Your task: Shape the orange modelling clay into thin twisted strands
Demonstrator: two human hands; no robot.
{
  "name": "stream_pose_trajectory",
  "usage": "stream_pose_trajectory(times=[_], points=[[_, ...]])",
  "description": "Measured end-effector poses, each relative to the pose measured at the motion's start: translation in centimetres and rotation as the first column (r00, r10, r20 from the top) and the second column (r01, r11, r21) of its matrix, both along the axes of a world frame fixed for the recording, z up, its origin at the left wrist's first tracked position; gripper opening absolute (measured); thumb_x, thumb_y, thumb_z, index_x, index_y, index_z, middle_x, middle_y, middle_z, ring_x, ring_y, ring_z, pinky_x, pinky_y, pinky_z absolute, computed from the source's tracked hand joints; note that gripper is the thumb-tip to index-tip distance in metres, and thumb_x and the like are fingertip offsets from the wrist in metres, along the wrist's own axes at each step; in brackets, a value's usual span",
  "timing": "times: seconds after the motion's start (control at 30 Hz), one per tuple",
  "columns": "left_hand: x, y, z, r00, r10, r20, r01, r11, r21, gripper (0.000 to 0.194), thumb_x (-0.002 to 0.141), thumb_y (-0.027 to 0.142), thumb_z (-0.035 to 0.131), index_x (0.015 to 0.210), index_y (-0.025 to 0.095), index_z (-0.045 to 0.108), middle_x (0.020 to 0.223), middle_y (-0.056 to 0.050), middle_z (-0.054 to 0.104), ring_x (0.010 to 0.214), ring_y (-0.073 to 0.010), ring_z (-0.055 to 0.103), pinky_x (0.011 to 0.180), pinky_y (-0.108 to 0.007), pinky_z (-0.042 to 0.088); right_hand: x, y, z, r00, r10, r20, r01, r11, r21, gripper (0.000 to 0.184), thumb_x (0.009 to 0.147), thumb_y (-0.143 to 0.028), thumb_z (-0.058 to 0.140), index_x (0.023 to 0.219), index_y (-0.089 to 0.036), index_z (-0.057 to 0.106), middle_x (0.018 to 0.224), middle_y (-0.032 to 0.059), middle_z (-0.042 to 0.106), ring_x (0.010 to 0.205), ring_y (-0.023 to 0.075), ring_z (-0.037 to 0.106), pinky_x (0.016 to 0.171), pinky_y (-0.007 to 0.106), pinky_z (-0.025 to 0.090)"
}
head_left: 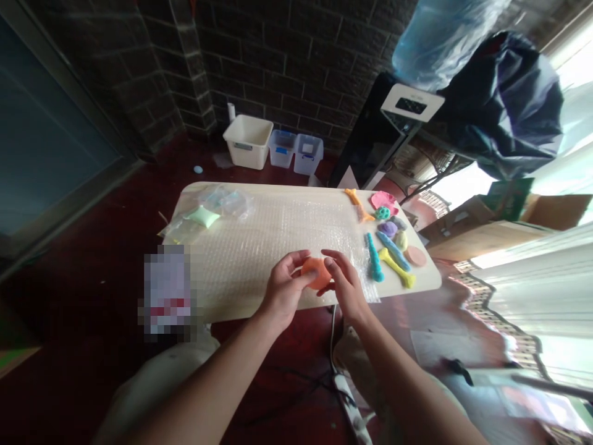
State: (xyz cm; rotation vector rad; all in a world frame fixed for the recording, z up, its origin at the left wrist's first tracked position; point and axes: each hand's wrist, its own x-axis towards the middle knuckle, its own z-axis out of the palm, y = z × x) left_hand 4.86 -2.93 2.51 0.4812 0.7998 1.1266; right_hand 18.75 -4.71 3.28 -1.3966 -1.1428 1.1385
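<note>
Both my hands meet over the near edge of a small pale table (231, 296). My left hand (283, 287) and my right hand (343, 285) pinch an orange lump of clay (316, 272) between their fingers, one on each side. A sheet of bubble wrap (278, 228) covers the tabletop under them. At the right end of the table lie several coloured clay pieces: an orange strip (357, 204), a pink flat piece (382, 199), a teal stick (374, 258), a yellow bone shape (397, 267).
A pale green clay piece (202, 216) lies among clear plastic bags (227, 201) at the table's left end. White and clear bins (248, 141) stand by the brick wall. A black water dispenser (384, 133) stands behind the table, cardboard boxes (486, 225) to the right. A cable (332, 346) hangs between my knees.
</note>
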Motion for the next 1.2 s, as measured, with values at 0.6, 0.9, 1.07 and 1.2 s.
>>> stream_pose_trajectory(times=[0.6,0.9,1.07,1.2], points=[[0.1,-1.2,3.2,0.908,-0.092,0.409,0.206,0.947,-0.245,0.051,0.098,0.057,0.052,0.101,0.01,0.071,0.094,-0.013,0.074,0.081,-0.0224,0.072,0.074,-0.034,0.057,-1.9,-4.6,5.8,0.811,-0.279,0.514,-0.062,0.833,0.549,0.034,0.104,-0.036,0.047,0.128,-0.021,0.066,0.128,0.0144,0.066,0.121,0.0298,0.063,0.102,0.05,0.053],[2.8,-4.0,3.0,0.813,-0.14,0.565,0.247,0.962,-0.117,0.072,0.093,0.076,0.039,0.131,0.02,0.064,0.138,-0.014,0.064,0.135,-0.0348,0.057,0.111,-0.051,0.044,-3.6,-2.6,3.2,0.633,-0.018,0.774,-0.391,0.856,0.339,0.046,0.103,-0.04,0.046,0.139,-0.017,0.06,0.138,0.015,0.066,0.129,0.0325,0.057,0.115,0.055,0.039],[4.2,-3.5,2.7,0.847,-0.147,0.512,0.228,0.969,-0.098,0.059,0.095,0.069,0.047,0.115,0.018,0.07,0.131,-0.014,0.067,0.135,-0.0354,0.056,0.113,-0.051,0.044,-2.4,-2.4,2.7,0.677,-0.002,0.736,-0.35,0.879,0.325,0.046,0.104,-0.043,0.041,0.133,-0.015,0.063,0.133,0.0152,0.066,0.123,0.0322,0.058,0.108,0.051,0.043],[2.9,-1.3,3.7,0.878,-0.134,0.46,0.182,0.982,-0.06,0.057,0.094,0.064,0.053,0.115,0.014,0.07,0.128,-0.016,0.068,0.134,-0.0362,0.056,0.113,-0.049,0.044,-3.1,0.3,3.1,0.757,0.028,0.653,-0.363,0.849,0.384,0.043,0.102,-0.045,0.043,0.126,-0.018,0.067,0.126,0.0123,0.069,0.118,0.0307,0.061,0.105,0.05,0.045]])
